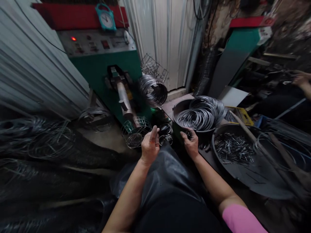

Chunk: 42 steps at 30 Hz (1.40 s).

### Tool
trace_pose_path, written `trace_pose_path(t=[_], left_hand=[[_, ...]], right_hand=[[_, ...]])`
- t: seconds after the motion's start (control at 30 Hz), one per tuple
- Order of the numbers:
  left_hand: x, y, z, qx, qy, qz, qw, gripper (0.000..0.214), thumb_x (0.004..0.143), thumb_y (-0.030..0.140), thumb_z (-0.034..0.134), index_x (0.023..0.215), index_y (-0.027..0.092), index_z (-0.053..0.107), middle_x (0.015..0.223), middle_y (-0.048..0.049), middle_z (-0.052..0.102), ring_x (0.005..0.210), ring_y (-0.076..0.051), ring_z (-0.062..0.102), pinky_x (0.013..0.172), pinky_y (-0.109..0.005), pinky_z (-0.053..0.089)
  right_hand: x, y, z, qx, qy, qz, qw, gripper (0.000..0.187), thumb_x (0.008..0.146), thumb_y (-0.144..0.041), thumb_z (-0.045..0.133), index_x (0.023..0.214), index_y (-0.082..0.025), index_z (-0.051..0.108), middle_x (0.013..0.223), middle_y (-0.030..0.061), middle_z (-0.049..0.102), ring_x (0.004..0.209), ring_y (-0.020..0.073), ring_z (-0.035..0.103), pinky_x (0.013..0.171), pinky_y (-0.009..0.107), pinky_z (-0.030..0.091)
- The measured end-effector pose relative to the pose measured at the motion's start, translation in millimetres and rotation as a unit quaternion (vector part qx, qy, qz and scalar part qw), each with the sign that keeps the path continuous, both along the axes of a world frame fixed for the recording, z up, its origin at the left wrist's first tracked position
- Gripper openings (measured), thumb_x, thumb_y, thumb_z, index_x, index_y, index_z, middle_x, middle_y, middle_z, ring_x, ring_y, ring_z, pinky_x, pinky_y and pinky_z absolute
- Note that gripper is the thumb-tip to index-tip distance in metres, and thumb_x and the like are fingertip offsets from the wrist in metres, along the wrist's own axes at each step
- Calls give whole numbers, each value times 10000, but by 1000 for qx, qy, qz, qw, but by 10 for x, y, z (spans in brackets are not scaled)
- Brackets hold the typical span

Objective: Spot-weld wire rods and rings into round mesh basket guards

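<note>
My left hand (150, 145) is held over my lap with its fingers curled and pinched together, just beside a small wire basket frame (135, 132) that sits on the arm of a green machine (107, 74). What the left fingers hold is too small to make out. My right hand (190, 142) is closed at the rim of a dark bowl (178, 113) full of thin wire rings (201, 113), its fingers around a ring. A black apron (170, 187) covers my lap below both hands.
A wide black pan (257, 181) of short wire pieces (233, 147) lies at the right. A coil of rings (153, 89) hangs by the machine. Wire heaps (36, 139) fill the left floor. Another person's hand (301, 79) shows at the far right.
</note>
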<state>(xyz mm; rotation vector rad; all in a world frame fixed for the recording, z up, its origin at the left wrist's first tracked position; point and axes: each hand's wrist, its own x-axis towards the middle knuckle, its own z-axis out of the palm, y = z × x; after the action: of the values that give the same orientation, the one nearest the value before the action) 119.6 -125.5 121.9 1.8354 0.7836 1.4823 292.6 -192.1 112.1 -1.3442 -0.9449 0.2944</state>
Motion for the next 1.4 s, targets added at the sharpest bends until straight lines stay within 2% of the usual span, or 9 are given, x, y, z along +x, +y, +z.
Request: trace_pose_path(t=[0.13,0.23,0.43,0.7,0.83,1.03,1.17,1.3,1.4], left_hand=[[-13,31,-3,81,10,18,997,318,846,261,514,1156,231,579,957,-62,668,910,-170,610,889,-330,447],[10,-14,6,112,45,50,991,365,877,227,457,1241,214,493,977,-61,648,923,-146,602,874,-309,456],[159,-216,76,-69,-100,45,992,480,807,257,591,1262,261,441,977,-16,584,913,-103,580,872,-235,447],[219,-239,130,-289,-331,-15,898,506,656,164,706,1124,257,538,783,51,524,708,-39,538,723,-158,429],[208,-246,152,-328,-385,-29,862,496,594,115,727,1050,234,575,748,66,520,672,-21,531,701,-139,416],[205,-244,115,-351,-400,-25,846,492,576,121,736,1032,220,581,748,65,525,651,-18,528,662,-128,417],[157,-240,63,-327,-351,-4,877,502,614,176,727,1082,233,553,764,59,510,620,-26,518,607,-135,424],[51,-253,35,-198,-218,49,955,507,658,199,717,1130,238,535,758,52,516,680,-42,532,694,-148,441],[-9,-213,-20,-117,-150,60,980,515,688,211,699,1169,236,516,755,47,530,689,-54,542,718,-170,457]], right_hand=[[-15,43,128,41,7,-15,999,289,749,-337,613,986,-174,590,783,3,577,698,122,513,684,259,422],[-157,6,182,31,36,49,998,244,745,-336,612,929,-177,608,799,9,602,723,128,541,691,255,440],[-551,-55,102,-16,95,198,975,260,726,-343,640,932,-185,626,782,2,621,710,128,565,666,247,463],[-689,-1,93,-6,92,195,976,129,742,-276,635,833,-186,656,823,20,676,779,144,611,727,258,484],[-738,26,66,-14,76,191,979,132,762,-275,616,849,-187,663,823,21,689,773,148,624,727,262,492],[-751,126,30,-9,-37,192,981,119,799,-262,555,802,-174,635,767,32,667,696,143,608,660,253,482],[-730,154,11,5,-190,183,965,112,814,-216,466,808,-171,568,778,55,621,713,152,573,666,266,460],[-719,96,13,-13,-305,221,926,97,800,-212,442,846,-185,523,773,50,587,705,155,546,638,259,448],[-696,86,6,-33,-321,233,917,103,785,-196,468,872,-184,522,806,51,596,732,154,556,645,253,450]])
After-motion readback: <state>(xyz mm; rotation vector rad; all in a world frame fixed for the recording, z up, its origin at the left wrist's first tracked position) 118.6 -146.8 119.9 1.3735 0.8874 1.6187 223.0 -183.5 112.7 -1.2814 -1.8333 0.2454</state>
